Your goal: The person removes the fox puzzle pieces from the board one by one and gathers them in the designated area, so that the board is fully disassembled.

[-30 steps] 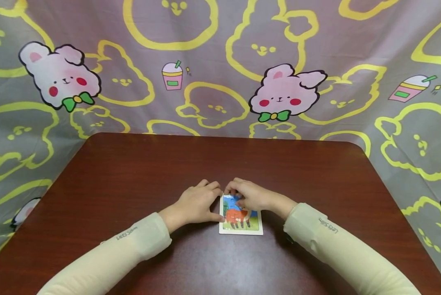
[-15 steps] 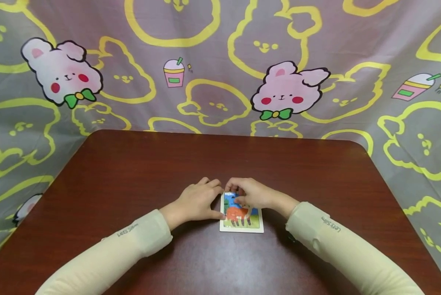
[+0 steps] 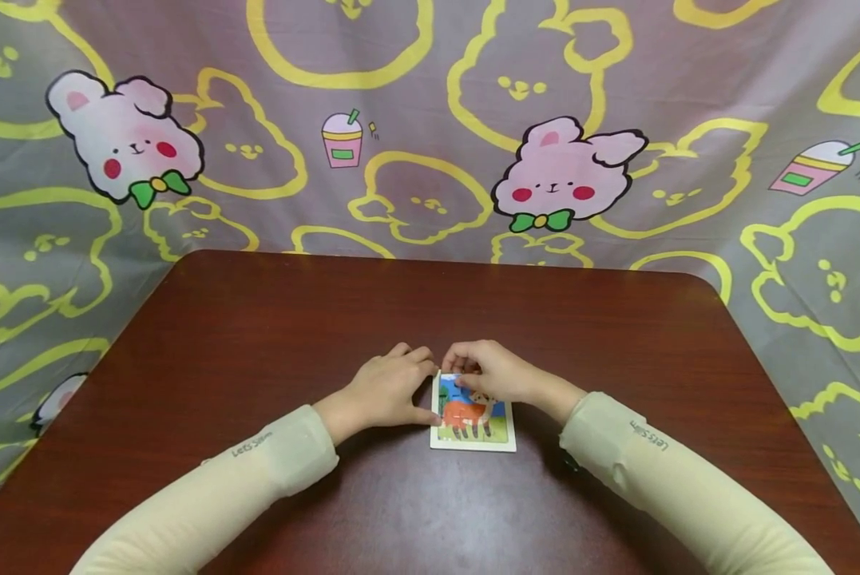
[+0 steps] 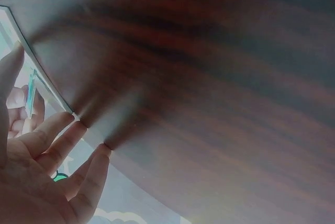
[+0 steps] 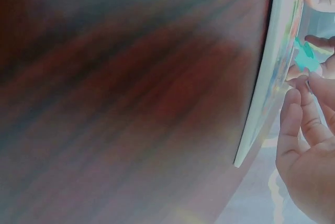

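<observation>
A small jigsaw puzzle (image 3: 473,431) in a white frame lies on the table, showing an orange four-legged animal on grass against blue. My left hand (image 3: 394,391) is along its left side. The left thumb rests on the frame's lower left edge, and the fairly straight fingers (image 4: 57,145) touch near the upper left corner. Over the top of the picture, my right hand (image 3: 497,371) pinches a puzzle piece (image 4: 31,93), seen edge-on in the left wrist view and as a teal patch in the right wrist view. The right hand covers the picture's upper right part.
The dark red-brown wooden table (image 3: 315,311) has rounded far corners. Behind and beside it hangs a curtain (image 3: 415,96) printed with rabbits, drink cups and yellow outlines.
My right thumb and fingers have shifted slightly toward the top edge of the puzzle with the piece. The left hand stays in place. The head view has tilted a little.
</observation>
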### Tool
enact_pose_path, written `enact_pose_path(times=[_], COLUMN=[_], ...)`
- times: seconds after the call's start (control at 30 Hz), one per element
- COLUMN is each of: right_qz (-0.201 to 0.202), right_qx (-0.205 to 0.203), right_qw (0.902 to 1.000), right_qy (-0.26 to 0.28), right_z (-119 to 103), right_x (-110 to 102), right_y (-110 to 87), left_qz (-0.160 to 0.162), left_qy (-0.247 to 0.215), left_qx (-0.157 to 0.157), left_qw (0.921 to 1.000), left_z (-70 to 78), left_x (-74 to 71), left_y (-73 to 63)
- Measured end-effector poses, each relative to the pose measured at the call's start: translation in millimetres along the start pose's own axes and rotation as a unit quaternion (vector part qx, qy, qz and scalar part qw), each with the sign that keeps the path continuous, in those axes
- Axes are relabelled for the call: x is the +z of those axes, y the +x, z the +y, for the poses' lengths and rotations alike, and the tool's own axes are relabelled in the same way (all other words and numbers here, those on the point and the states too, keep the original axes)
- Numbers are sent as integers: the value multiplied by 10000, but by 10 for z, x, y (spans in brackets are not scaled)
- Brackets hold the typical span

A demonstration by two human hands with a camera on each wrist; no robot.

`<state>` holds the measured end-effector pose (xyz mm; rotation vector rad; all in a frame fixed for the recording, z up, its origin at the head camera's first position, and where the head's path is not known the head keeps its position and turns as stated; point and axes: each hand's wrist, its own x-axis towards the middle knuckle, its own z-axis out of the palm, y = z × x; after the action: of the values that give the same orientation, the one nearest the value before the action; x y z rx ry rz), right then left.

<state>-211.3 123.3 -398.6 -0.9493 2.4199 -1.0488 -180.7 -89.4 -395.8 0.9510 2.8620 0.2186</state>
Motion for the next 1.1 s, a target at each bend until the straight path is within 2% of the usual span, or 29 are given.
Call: enact_pose_path(times=[0.4,1.1], right_qz=[262,617], right_qx=[160,459], right_qw=[9995,9965], right_qy=[-35,332], right_z=[12,199], right_x=[-94,-342], right_y=[-46,-255], left_qz=[-8,-2], left_qy=[-56,-22], left_qx=[38,16], left_qw=[10000,10000], left_z=[6,17], left_x=[-5,-7], left_y=[16,-16])
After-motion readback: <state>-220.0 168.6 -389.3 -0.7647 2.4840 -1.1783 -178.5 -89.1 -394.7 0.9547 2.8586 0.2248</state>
